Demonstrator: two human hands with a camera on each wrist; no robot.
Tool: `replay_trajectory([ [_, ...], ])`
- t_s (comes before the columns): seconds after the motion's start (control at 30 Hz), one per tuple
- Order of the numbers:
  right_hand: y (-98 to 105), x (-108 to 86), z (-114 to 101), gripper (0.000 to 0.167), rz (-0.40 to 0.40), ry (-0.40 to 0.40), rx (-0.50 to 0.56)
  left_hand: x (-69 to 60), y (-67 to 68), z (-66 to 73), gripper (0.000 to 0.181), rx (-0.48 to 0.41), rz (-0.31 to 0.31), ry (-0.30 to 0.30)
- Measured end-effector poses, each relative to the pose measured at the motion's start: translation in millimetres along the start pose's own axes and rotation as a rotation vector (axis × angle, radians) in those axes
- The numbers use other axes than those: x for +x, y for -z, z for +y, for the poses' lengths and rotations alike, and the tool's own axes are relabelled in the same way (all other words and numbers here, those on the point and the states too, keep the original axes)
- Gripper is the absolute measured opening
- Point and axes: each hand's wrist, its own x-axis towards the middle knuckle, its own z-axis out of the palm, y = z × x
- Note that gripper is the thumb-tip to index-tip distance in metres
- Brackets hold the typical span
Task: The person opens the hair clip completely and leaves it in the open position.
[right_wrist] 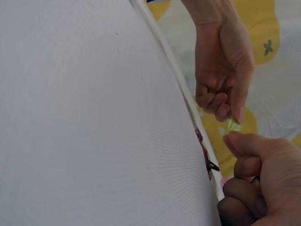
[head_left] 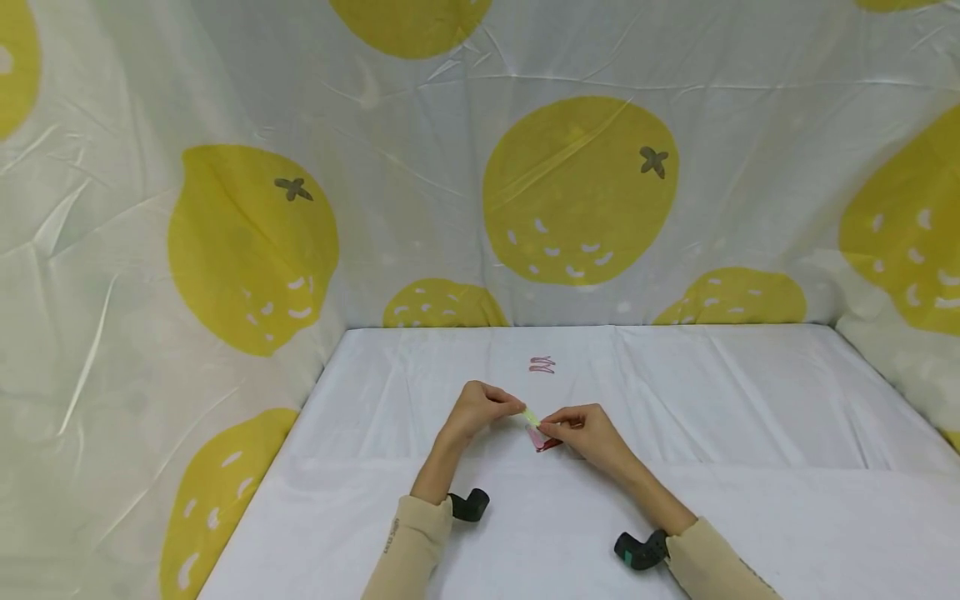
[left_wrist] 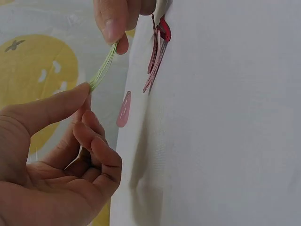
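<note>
A pale green snap hair clip (left_wrist: 103, 68) is stretched between both hands above the white table. My left hand (head_left: 474, 411) pinches one end between thumb and index finger, its other fingers loosely curled. The other end is pinched by my right hand (head_left: 588, 429), just to the right. Below the fingers lie several pink and red hair clips (head_left: 542, 442), partly covered by the right hand in the head view. Farther back on the table is a zigzag row of pink and red clips (head_left: 542, 365); the left wrist view shows a pink teardrop-shaped clip (left_wrist: 123, 110).
White cloth with creases covers the table (head_left: 750, 517). Behind and beside it hangs a curtain (head_left: 420, 208) printed with yellow lemons. Black devices (head_left: 470, 506) are strapped at both wrists, by the beige sleeves (head_left: 416, 533).
</note>
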Motion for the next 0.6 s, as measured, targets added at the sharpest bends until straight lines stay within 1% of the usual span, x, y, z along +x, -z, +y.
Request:
replay_trajectory([
  [0.07,-0.2,0.2,0.6,0.018,0.028,-0.005,-0.008,-0.3,-1.4,0.0,0.017,-0.022,-0.003,-0.003],
  [0.13,-0.4,0.1,0.8,0.017,0.063,-0.017,-0.011,-0.2,-2.0,-0.7,0.016,-0.038,-0.021,-0.027],
  [0.2,-0.5,0.0,0.4,0.017,0.089,-0.033,-0.010,-0.3,-2.2,-0.9,0.017,-0.062,-0.053,-0.076],
  [0.27,-0.3,-0.4,-0.9,0.018,0.105,-0.051,0.002,0.0,-2.2,-1.0,0.018,-0.070,-0.087,-0.145],
  [0.33,-0.3,-0.5,-2.7,0.019,0.121,-0.079,0.010,0.7,-2.2,-0.8,0.019,-0.058,-0.111,-0.216],
  [0.4,0.1,0.3,-3.3,0.019,0.138,-0.096,0.017,1.3,-2.0,-0.6,0.019,-0.029,-0.119,-0.277],
  [0.47,0.4,0.9,-4.4,0.019,0.157,-0.114,0.027,2.0,-1.8,-0.7,0.018,-0.008,-0.122,-0.321],
  [0.6,0.8,1.5,-5.5,0.020,0.168,-0.129,0.055,3.2,-2.1,-0.9,0.015,0.015,-0.118,-0.363],
])
